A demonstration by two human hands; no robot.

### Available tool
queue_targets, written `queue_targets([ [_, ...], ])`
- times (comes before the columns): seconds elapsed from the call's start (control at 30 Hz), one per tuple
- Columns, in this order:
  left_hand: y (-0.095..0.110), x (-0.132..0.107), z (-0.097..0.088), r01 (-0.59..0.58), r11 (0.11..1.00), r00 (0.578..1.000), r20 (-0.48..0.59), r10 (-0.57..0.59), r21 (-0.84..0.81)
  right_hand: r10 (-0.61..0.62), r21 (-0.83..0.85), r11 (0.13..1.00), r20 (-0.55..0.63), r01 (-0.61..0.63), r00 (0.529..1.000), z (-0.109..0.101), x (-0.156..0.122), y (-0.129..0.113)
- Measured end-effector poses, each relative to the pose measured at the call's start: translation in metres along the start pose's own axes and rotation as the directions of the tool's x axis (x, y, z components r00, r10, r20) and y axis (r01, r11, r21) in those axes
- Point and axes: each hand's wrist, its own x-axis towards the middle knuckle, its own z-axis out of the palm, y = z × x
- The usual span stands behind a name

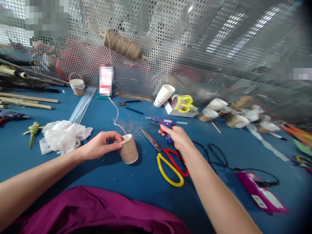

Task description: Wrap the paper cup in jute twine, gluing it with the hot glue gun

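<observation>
My left hand [110, 143] pinches the rim of a paper cup [129, 151] wrapped in brown twine, which leans a little on the blue table. From the cup's rim a loose strand of twine [117, 112] runs up past the phone toward a spool. In my right hand [176, 136] is a blue glue gun [162, 121], its nozzle pointing left and a clear glue stick showing at its back. Below the glue gun lie scissors [170, 162] with one red and one yellow handle, blades toward the cup.
The twine spool [123, 45] hangs on the perforated metal screen. White lace [63, 136] lies at left, pliers [131, 105] behind. A white cup [164, 95], twine-wrapped cups [237, 121] and a purple power strip [262, 193] with a black cord are to the right. Bamboo sticks [26, 102] lie far left.
</observation>
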Motion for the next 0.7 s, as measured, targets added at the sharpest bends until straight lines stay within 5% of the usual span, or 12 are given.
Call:
queue_targets([
  [0.17,0.001,0.001,0.000,0.007,1.000,1.000,0.003,-0.007,0.021,0.089,-0.183,0.979,-0.038,-0.095,0.995,0.011,0.018,0.006],
  [0.3,0.002,0.000,-0.001,0.004,1.000,1.000,0.014,-0.004,0.007,0.040,-0.329,0.942,-0.075,-0.062,0.996,0.012,0.021,0.003],
  [0.47,0.006,-0.002,-0.002,0.004,1.000,1.000,0.027,-0.004,-0.013,-0.214,-0.450,0.881,-0.101,0.147,0.972,0.013,-0.004,-0.019],
  [0.57,0.008,-0.003,-0.002,0.003,1.000,0.999,0.045,-0.002,-0.022,-0.361,-0.418,0.840,0.047,0.346,0.931,0.026,-0.033,-0.040],
  [0.6,0.008,-0.003,-0.002,0.004,1.000,0.999,0.053,-0.002,-0.023,-0.408,-0.354,0.824,0.171,0.443,0.897,0.032,-0.043,-0.047],
  [0.63,0.009,-0.003,-0.001,0.004,1.000,0.998,0.062,-0.003,-0.022,-0.497,-0.200,0.792,0.337,0.577,0.799,0.039,-0.052,-0.053],
  [0.7,0.009,-0.004,-0.001,0.004,1.000,0.997,0.079,-0.003,-0.014,-0.576,-0.018,0.748,0.478,0.663,0.663,0.052,-0.066,-0.064],
])
